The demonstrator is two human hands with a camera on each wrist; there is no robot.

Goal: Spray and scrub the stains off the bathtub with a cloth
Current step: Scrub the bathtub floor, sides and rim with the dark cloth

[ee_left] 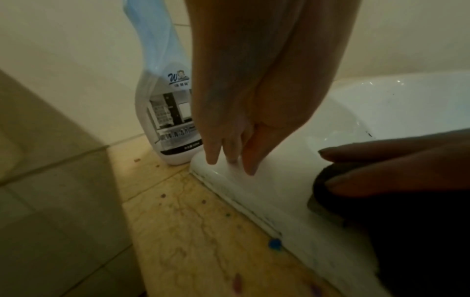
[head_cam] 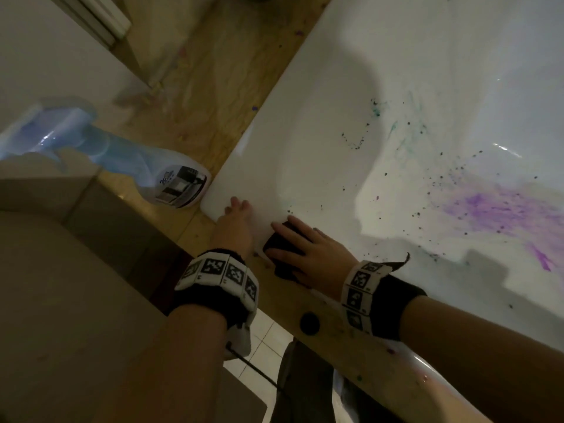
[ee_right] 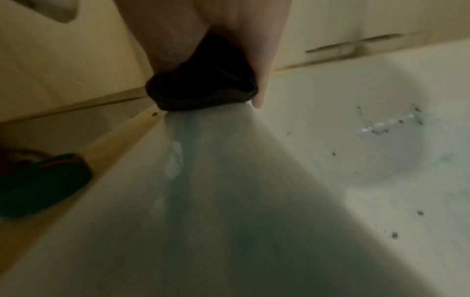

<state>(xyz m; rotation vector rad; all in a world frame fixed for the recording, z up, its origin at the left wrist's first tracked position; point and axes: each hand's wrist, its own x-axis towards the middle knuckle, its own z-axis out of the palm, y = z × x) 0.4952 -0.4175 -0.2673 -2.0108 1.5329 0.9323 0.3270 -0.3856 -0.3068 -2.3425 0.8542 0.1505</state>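
the dark, bunched cloth [head_cam: 282,248] lies on the white bathtub [head_cam: 396,71] rim at its near corner, pressed flat under the right hand [head_cam: 308,251]. the left hand [head_cam: 235,221] rests straight-fingered on the rim beside it, holding nothing; purple, teal and black stains [head_cam: 494,209] speckle the basin.

Bare forearms, a marker band on each wrist

The left hand [head_cam: 233,222] and right hand [head_cam: 308,250] each wear a black wrist cuff wrapped in white tiles printed with black square codes.
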